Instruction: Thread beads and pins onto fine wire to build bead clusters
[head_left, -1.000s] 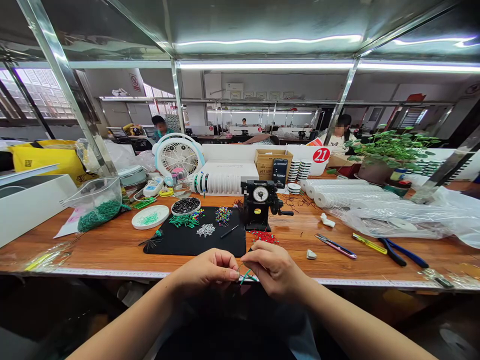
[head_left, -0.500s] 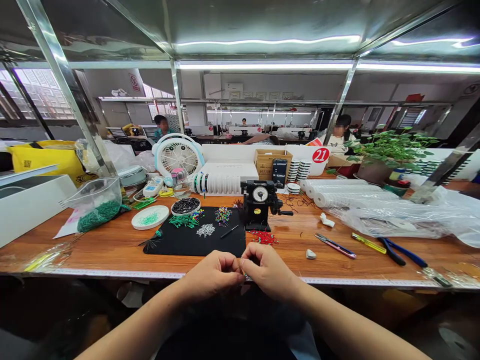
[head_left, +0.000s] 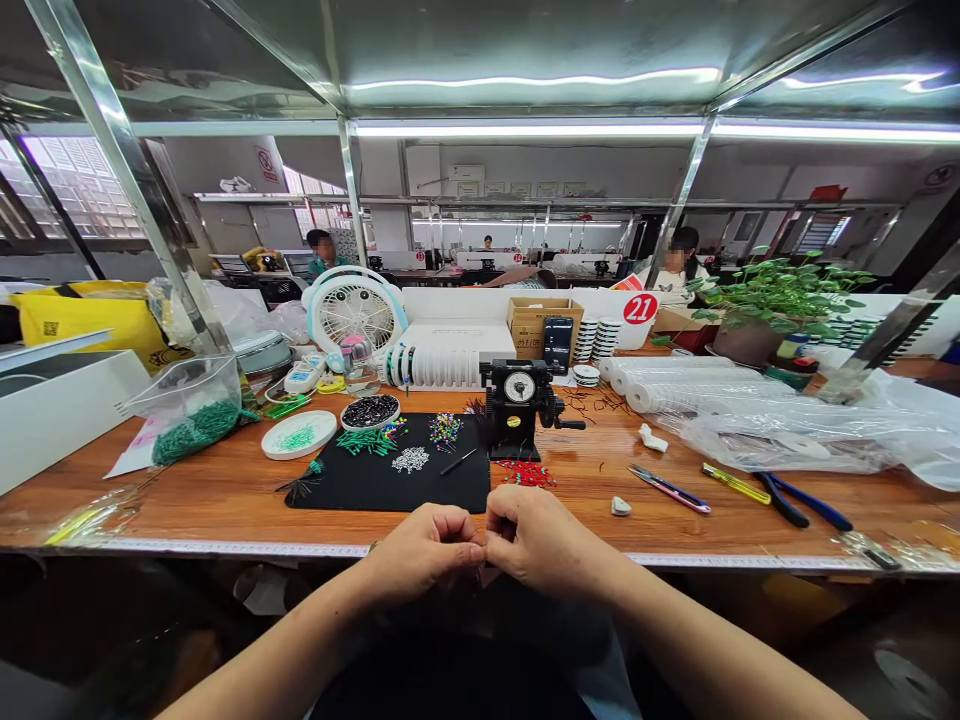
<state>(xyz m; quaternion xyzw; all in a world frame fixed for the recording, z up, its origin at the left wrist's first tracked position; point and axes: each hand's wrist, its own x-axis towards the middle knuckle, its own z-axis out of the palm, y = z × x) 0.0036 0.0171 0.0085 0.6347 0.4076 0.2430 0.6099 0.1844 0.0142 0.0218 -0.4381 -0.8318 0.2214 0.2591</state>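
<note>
- Left hand and right hand: both clenched, fingertips meeting just above the front edge of the desk; whatever lies between them is hidden by the fingers, so the held item cannot be told.
- Black mat: on the desk, just beyond the hands and slightly to the left of them.
- On the mat: a heap of green sleeves, a small pile of white beads, mixed coloured pins and a slim dark needle-like tool.
- Round dish of black beads: at the mat's far edge.
- White plate: left of the mat, bearing fine green pieces.
- Clear bag of green pieces: further left, on the desk.
- Red pieces: loose on the desk, right of the mat.
- Black hand-cranked winder with dial: behind the red pieces.
- Pink-handled snips, yellow-handled tool, blue-handled pliers: in a row to the right of the hands, well apart from them.
</note>
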